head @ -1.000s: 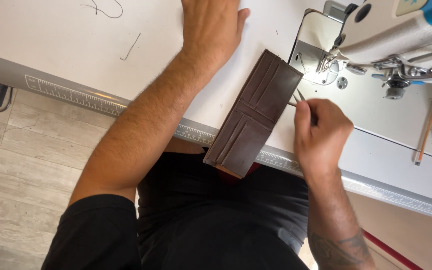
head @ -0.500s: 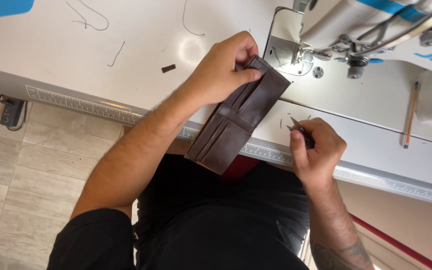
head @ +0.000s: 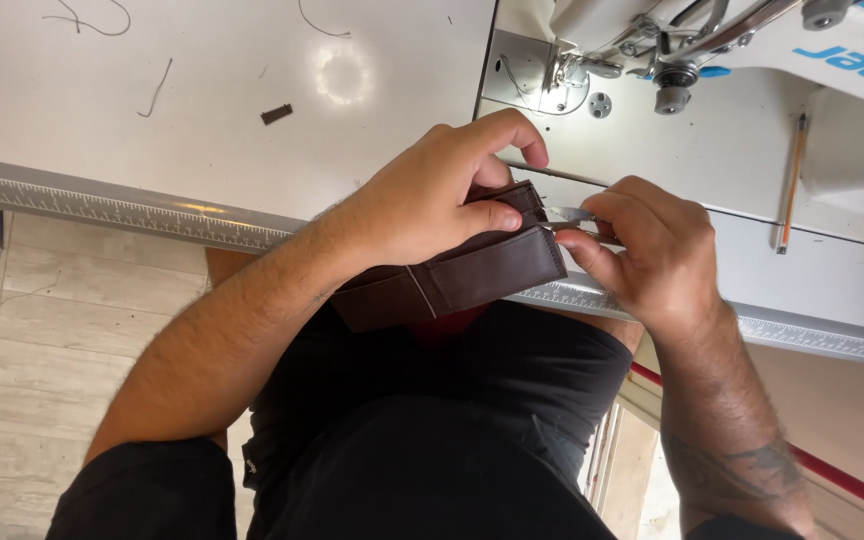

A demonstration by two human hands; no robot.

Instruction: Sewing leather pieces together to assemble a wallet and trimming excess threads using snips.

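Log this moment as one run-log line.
left hand: grips brown wallet | right hand: holds small metal blade at wallet's end | place: over table edge, by sewing machine

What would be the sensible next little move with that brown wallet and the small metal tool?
Probably snip at the wallet's corner: the left hand grips the brown wallet and the right hand has the small metal tool tip right at its edge.
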